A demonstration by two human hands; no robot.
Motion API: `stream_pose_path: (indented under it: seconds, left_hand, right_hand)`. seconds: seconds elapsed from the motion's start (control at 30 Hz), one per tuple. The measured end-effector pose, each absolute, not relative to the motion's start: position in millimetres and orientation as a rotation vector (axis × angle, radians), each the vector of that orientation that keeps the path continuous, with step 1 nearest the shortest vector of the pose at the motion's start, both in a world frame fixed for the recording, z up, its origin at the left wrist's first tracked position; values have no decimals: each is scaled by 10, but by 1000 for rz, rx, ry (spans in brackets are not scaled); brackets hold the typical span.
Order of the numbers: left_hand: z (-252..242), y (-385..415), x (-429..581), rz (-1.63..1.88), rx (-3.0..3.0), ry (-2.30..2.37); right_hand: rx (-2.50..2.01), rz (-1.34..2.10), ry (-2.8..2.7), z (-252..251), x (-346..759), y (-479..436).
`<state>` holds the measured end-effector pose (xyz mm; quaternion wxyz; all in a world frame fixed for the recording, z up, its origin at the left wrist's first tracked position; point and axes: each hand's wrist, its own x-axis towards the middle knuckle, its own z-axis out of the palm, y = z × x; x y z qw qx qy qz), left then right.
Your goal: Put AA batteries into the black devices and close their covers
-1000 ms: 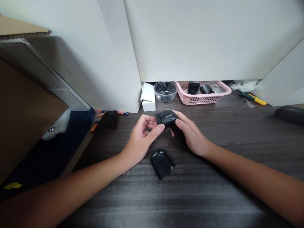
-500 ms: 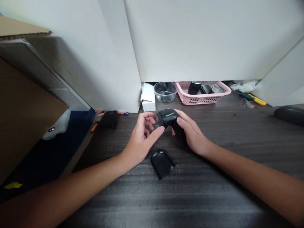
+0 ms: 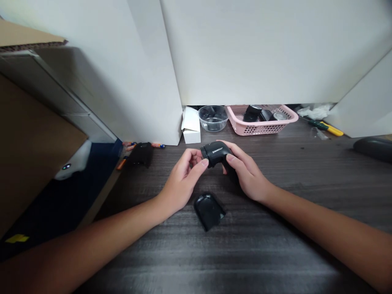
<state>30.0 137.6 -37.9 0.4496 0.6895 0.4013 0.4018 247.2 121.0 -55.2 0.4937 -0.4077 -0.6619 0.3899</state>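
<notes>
A black fabric shaver [image 3: 218, 152] with a bent neck and small white lettering is held above the dark table [image 3: 275, 228]. My right hand [image 3: 249, 173] is wrapped round its handle, thumb on the near side. My left hand [image 3: 186, 179] is closed on the ribbed ring at the head, thumb on the near edge and fingers at the front. The front face of the head is hidden by those fingers. Below the hands lies a loose black rounded cover [image 3: 209, 211], apart from both.
Along the back wall stand a white box [image 3: 191, 130], a clear bowl [image 3: 213, 119] and a pink basket [image 3: 255, 130] with black devices. A yellow-handled tool [image 3: 333, 129] lies right of it. At left are a black piece [image 3: 141, 154] and a cardboard box [image 3: 30, 134].
My left fingers have closed in on the shaver's head, and the clear part seen at its front is now hidden. The shaver has turned slightly; the loose cover has not moved.
</notes>
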Motion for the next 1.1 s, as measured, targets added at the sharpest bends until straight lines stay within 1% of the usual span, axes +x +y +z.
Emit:
stream_pose_path:
  seconds: [0.23, 0.43, 0.67, 0.8, 0.93, 1.1]
  left_hand:
    - [-402, 1391, 252, 1001, 1817, 1036]
    - [-432, 1397, 273, 1056, 1705, 965]
    - [-404, 1410, 296, 1020, 1625, 961]
    - [-410, 1420, 292, 1020, 1710, 983]
    - [-438, 1421, 283, 1067, 1670, 955]
    - [-402, 1404, 287, 1021, 1708, 976]
  right_hand:
    - [-1000, 828, -1700, -517, 2478, 1155]
    - [-1014, 856, -1620, -530, 2468, 1190]
    - [-991, 891, -1606, -543, 2472, 1209]
    - [-986, 897, -1606, -533, 2472, 1199]
    - [-1000, 907, -1586, -546, 2471, 1210]
    - [-981, 903, -1592, -556, 2470, 1212]
